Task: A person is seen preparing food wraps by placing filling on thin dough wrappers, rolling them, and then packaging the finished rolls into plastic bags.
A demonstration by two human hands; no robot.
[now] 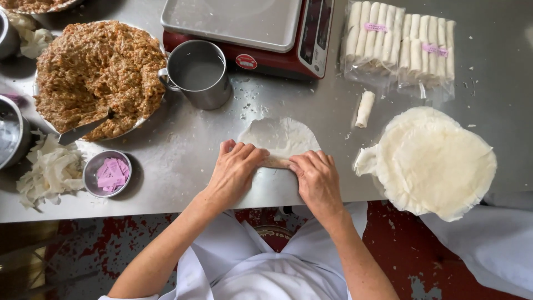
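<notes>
We see a tray (41, 83) full of brown filling and a small bowl (91, 180) with pink labels; left hand (236, 169) and right hand (316, 178) press curled fingers on a half-rolled wrapper (280, 136) near the counter's (189, 150) front edge.

Steel worktable (183, 161) under even light — worn red-painted floor (89, 244) below.

Matt brushed-metal table (183, 150), thin floury wrapper (283, 136), smooth metal mug (200, 75)

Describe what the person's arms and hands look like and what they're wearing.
Both forearms are bare, with no gloves, rings or watch showing on the left hand or right hand. A white apron or smock covers the body below them.
</notes>
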